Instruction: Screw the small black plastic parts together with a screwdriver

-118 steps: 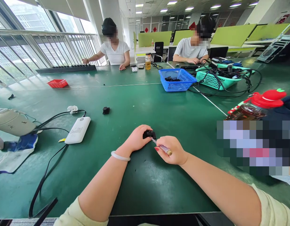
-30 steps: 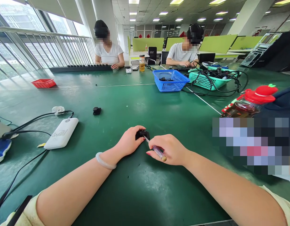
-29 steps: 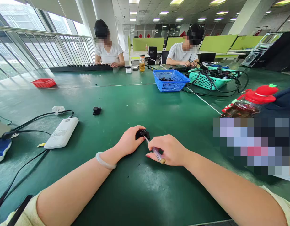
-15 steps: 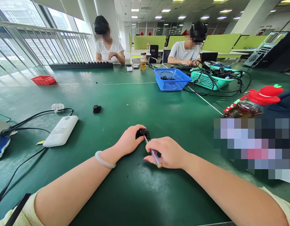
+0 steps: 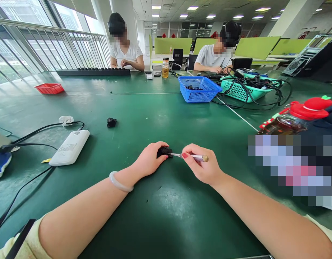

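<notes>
My left hand grips a small black part on the green tabletop, thumb in front and fingers behind it. What kind of part it is I cannot make out, and its left side is hidden by the fingers. A slim screwdriver is pinched in my right hand. It lies nearly level, its thin shaft pointing left, with the tip at the right side of the black part. Farther off to the left sits another small black piece, apart from both hands.
At left lies a white power bank with black cables. Farther back are a red tray, a blue basket and a green basket heaped with cables. A red-lidded bottle lies at right. Two people sit across the table.
The screwdriver has swung from pointing up and away to nearly level, pointing left. My right hand has moved right with it. My left hand still holds the black part.
</notes>
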The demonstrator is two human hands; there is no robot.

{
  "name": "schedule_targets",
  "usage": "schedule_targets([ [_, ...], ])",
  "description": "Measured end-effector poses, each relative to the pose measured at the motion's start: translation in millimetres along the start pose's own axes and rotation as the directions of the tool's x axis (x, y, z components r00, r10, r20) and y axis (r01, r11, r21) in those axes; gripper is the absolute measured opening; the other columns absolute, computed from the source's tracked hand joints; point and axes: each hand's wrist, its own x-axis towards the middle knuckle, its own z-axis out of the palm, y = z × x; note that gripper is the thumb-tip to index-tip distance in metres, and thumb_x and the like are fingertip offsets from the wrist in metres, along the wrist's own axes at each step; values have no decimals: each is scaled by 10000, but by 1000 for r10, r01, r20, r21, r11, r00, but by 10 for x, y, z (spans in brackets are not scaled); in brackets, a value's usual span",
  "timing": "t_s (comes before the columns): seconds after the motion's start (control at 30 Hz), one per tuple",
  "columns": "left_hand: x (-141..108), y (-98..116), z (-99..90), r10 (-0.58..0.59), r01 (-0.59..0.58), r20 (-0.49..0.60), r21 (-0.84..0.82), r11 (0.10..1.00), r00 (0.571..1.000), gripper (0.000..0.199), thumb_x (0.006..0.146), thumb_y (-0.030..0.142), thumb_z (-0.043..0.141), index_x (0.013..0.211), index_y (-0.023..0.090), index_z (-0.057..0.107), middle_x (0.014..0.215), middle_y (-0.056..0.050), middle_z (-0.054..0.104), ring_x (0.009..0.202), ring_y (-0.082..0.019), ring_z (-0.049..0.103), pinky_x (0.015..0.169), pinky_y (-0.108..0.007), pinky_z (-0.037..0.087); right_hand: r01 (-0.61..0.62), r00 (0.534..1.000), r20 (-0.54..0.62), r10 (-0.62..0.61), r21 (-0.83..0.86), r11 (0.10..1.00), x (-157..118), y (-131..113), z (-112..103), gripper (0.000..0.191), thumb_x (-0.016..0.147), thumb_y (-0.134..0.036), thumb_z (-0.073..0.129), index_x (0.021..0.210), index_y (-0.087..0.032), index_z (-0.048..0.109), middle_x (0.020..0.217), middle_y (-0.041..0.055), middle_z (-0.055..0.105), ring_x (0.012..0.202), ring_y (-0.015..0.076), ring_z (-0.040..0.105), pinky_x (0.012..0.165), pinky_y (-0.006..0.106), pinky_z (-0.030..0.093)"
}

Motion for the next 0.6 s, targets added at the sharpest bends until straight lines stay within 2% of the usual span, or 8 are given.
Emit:
schedule_targets([
  [0.23,-4,10,-2,-7,7,6,1,1000,1000,272,842,206,623,1113,225,620,1119,-28,702,1044,-225,627,953,-369,486,162,987,28,-161,-37,986,-8,-2,36,228,953,-259,498,730,-215,525,552,-55,488,453,77,370,484,223,331],
  [0.43,-2,4,-2,-4,4,2,7,1000,1000,272,840,200,620,1110,230,621,1120,-25,701,1055,-227,624,957,-373,485,190,982,18,-189,-57,980,-13,-8,37,208,947,-242,508,742,-214,529,555,-60,475,455,77,354,494,225,333],
  [0.6,6,-11,6,9,-9,-2,8,1000,1000,274,840,207,613,1113,227,622,1119,-32,699,1048,-230,626,960,-383,488,150,988,30,-148,-75,986,-11,-12,31,243,956,-283,485,725,-219,525,545,-55,472,451,85,349,494,235,336],
])
